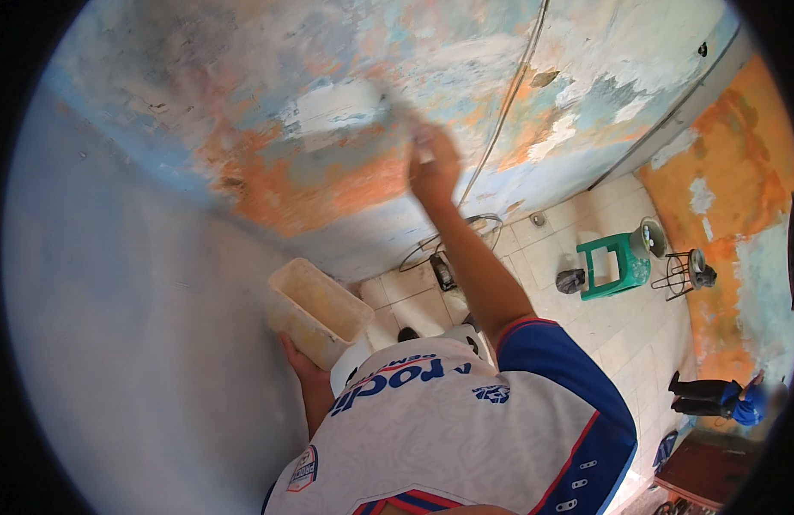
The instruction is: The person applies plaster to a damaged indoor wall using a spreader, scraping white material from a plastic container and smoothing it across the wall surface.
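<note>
My right hand is raised against the mottled wall of orange, pale blue and white paint, its fingers wrapped round the handle of a putty knife. The blade is motion-blurred beside a patch of white filler; whether it touches the wall is unclear. Lower down at the left, my left hand grips a long, off-white plastic container by its side. Pale residue marks the container.
On the tiled floor are coiled cable, a green stool, a dark bundle and a metal stand. A co-worker in blue stands by the orange wall at right, near brown furniture.
</note>
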A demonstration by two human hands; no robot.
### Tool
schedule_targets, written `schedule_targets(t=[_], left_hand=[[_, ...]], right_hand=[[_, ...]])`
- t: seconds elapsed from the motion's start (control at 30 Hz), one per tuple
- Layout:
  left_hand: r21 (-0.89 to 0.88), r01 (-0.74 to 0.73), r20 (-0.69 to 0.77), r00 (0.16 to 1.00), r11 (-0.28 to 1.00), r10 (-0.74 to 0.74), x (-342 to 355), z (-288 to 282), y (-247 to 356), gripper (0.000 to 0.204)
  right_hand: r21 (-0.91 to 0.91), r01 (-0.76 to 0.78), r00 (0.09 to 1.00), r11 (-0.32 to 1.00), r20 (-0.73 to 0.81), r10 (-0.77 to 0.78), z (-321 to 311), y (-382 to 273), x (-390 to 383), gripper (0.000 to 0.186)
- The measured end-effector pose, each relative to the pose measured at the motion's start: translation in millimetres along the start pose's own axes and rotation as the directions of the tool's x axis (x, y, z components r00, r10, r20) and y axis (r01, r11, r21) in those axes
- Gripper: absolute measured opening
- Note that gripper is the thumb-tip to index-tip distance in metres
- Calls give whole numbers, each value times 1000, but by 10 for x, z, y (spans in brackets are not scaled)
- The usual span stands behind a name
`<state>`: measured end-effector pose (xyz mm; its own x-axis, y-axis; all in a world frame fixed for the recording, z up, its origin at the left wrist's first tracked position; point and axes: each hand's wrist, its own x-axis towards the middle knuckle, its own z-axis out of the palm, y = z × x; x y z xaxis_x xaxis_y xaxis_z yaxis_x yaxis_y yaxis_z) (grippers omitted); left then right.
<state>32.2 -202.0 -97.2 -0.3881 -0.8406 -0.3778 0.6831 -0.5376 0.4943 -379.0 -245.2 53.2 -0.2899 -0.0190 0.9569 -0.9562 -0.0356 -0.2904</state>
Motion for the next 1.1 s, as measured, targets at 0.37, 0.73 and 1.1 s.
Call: schedule_targets(t=[0.37,0.73,1.1], left_hand=[[9,41,-56,998,999,-40,-48,-81,-22,71],[38,20,-55,998,999,-18,-99,-160,-30,74],[35,-1,-15,1000,999,1,-81,-142,18,74]], right_hand=[[-20,-136,964,990,229,137,154,-136,-512,12],[-222,-356,928,908,-200,315,-111,743,192,6],[-77,-598,797,798,-170,580,-386,539,547,8]])
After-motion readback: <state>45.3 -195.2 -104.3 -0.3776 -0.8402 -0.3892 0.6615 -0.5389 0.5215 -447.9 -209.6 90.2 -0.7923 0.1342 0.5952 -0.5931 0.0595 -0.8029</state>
